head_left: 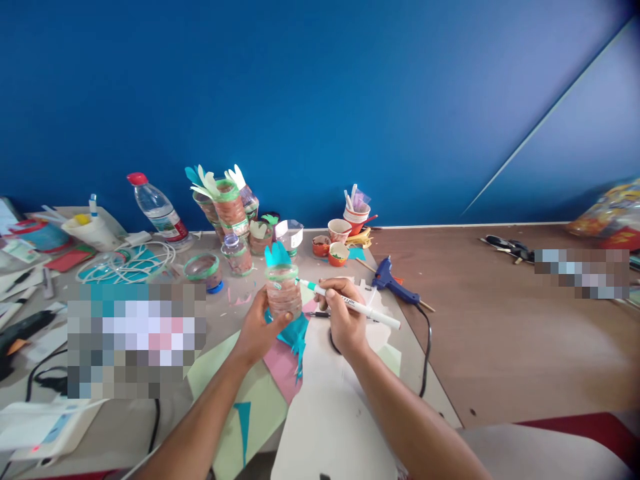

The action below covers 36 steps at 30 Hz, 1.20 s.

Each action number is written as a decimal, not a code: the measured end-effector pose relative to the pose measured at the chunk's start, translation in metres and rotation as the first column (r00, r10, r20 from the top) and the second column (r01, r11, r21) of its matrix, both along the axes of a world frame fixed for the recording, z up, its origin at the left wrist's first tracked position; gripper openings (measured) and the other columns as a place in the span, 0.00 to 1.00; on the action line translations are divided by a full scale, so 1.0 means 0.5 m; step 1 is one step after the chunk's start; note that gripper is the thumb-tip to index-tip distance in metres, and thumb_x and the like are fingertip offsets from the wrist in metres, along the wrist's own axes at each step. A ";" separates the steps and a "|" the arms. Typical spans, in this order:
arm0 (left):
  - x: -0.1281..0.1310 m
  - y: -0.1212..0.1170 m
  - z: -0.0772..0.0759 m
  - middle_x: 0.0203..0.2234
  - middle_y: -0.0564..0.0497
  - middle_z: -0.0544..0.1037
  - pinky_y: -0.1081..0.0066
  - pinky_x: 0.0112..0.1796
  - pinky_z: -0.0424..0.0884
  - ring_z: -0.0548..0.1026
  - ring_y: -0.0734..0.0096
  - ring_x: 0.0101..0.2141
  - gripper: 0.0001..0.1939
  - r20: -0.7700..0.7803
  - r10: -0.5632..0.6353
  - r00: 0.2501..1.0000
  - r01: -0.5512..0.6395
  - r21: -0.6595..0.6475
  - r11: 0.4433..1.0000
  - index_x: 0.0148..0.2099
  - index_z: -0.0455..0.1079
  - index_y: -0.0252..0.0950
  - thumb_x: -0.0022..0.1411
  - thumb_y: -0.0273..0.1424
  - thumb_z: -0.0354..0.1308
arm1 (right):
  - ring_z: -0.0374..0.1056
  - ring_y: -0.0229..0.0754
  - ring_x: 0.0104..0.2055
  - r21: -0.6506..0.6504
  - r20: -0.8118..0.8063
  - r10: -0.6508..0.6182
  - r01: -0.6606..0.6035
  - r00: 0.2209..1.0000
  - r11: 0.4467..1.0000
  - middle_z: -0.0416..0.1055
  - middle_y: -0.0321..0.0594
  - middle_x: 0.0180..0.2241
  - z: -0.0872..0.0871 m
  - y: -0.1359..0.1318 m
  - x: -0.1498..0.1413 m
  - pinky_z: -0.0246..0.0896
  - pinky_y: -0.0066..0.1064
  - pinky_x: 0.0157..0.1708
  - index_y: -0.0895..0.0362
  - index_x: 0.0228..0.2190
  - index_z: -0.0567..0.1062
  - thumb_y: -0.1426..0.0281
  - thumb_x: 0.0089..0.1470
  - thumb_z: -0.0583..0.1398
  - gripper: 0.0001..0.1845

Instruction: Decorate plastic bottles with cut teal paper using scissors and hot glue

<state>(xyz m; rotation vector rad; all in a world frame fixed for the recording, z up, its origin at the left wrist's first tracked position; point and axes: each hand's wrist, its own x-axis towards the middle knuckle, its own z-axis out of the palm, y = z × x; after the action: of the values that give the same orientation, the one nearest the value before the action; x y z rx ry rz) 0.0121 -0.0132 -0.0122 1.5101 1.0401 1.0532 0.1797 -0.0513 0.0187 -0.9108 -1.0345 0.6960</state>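
Observation:
In the head view my left hand [259,327] is closed round a small clear jar [284,293] coloured brownish pink, with a green band near its rim. Blue paper shaped like leaves [278,255] rises from behind the rim. My right hand [345,313] grips a white marker [373,312] with a green end, whose tip is at the jar's upper right side; whether it touches cannot be made out. Below the hands lie cut blue paper [296,337], a pink sheet [285,370], a pale green sheet [260,407] and a white sheet [335,407].
Behind stand several decorated jars [231,208] and a water bottle [159,210] with a red cap. Paper cups [340,231] are at the back. A blue glue gun [395,283] and its black cord lie to the right. White cable [133,267] is coiled at the left.

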 end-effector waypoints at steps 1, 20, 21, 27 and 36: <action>0.000 0.000 0.001 0.52 0.40 0.71 0.59 0.51 0.65 0.69 0.53 0.53 0.31 -0.015 0.005 1.000 -0.005 0.004 1.000 0.56 0.60 0.35 0.52 0.38 0.64 | 0.65 0.36 0.23 -0.004 0.017 -0.002 0.002 1.000 1.000 0.68 0.33 0.21 0.002 -0.001 -0.001 0.61 0.29 0.24 0.56 0.30 0.73 0.66 0.55 0.56 0.08; -0.001 -0.001 -0.001 0.50 0.41 0.71 0.59 0.50 0.64 0.69 0.54 0.52 0.32 -0.114 0.028 0.993 -0.024 0.040 0.999 0.57 0.59 0.35 0.51 0.38 0.64 | 0.64 0.35 0.22 -0.022 0.074 0.027 -0.025 0.997 0.999 0.68 0.33 0.23 0.004 -0.004 -0.002 0.61 0.27 0.23 0.56 0.30 0.72 0.66 0.55 0.56 0.07; -0.001 -0.001 -0.002 0.50 0.41 0.72 0.59 0.50 0.65 0.69 0.54 0.52 0.32 -0.112 0.027 0.993 -0.023 0.041 0.999 0.57 0.59 0.35 0.51 0.38 0.64 | 0.64 0.34 0.22 -0.019 0.072 0.033 -0.031 0.997 0.999 0.67 0.33 0.23 0.004 -0.003 -0.001 0.61 0.27 0.23 0.56 0.30 0.73 0.67 0.55 0.56 0.07; -0.001 0.002 -0.005 0.50 0.42 0.72 0.60 0.50 0.65 0.69 0.54 0.52 0.31 -0.076 0.019 0.997 -0.017 0.024 1.000 0.56 0.60 0.35 0.51 0.37 0.64 | 0.63 0.34 0.22 -0.003 0.070 0.038 -0.037 0.997 0.999 0.67 0.32 0.22 0.004 -0.003 0.001 0.60 0.26 0.22 0.56 0.30 0.73 0.68 0.55 0.56 0.06; 0.000 -0.001 0.008 0.49 0.42 0.73 0.61 0.49 0.66 0.71 0.55 0.50 0.28 0.038 0.025 0.999 -0.025 0.003 1.000 0.53 0.62 0.34 0.52 0.39 0.63 | 0.69 0.39 0.29 0.091 0.117 0.105 -0.116 0.988 0.989 0.72 0.38 0.29 0.002 -0.010 -0.006 0.66 0.32 0.29 0.55 0.39 0.73 0.62 0.59 0.55 0.11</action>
<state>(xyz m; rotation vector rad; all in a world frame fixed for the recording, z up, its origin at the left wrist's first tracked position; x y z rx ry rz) 0.0124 -0.0135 -0.0080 1.4777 1.0334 1.0971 0.1765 -0.0564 0.0195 -0.8197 -1.2161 0.6865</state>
